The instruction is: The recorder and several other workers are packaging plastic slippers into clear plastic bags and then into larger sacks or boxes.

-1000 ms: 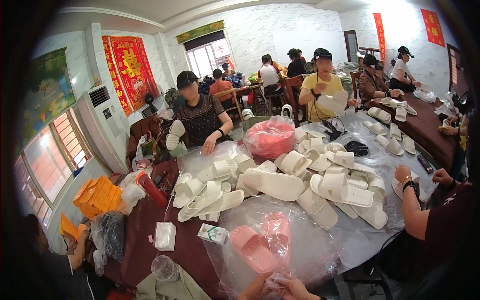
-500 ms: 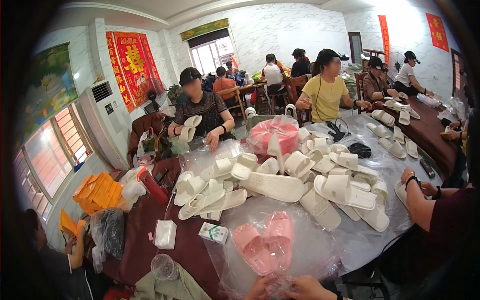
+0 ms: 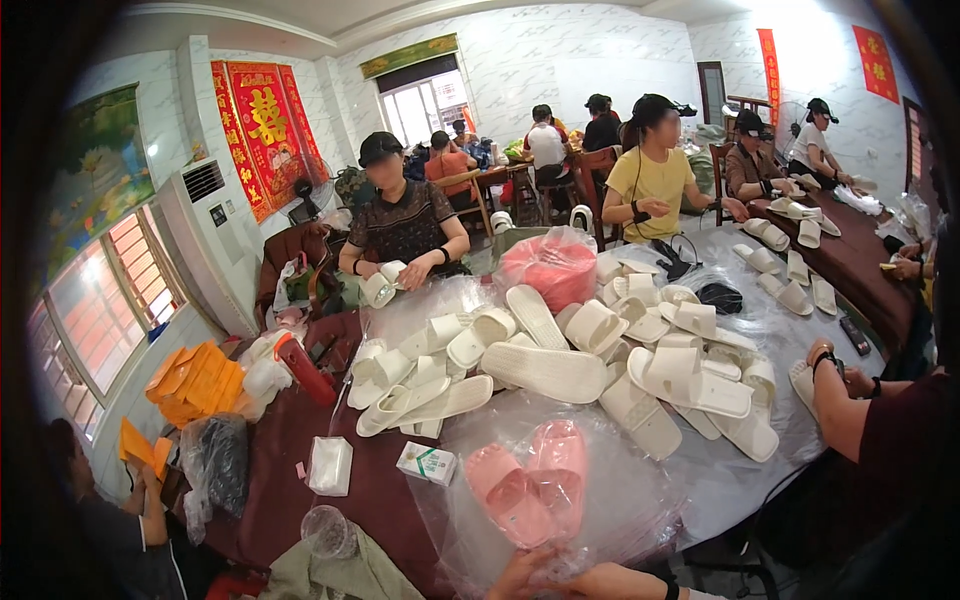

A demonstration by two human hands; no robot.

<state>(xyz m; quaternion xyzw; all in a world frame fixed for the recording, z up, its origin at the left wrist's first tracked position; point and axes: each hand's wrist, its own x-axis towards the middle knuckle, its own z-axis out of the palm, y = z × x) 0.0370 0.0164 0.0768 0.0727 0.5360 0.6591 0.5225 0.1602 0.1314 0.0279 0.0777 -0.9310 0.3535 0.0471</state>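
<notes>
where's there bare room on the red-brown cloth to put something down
One patch of red-brown cloth lies between the bagged dark bundle and the white pack. Another, narrower, lies below the small white-and-green box, between the clear cup and the clear plastic. It's crowded where cream slippers heap up.

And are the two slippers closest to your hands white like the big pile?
No, those two slippers are pink, while the piled slippers behind them are white.
</notes>
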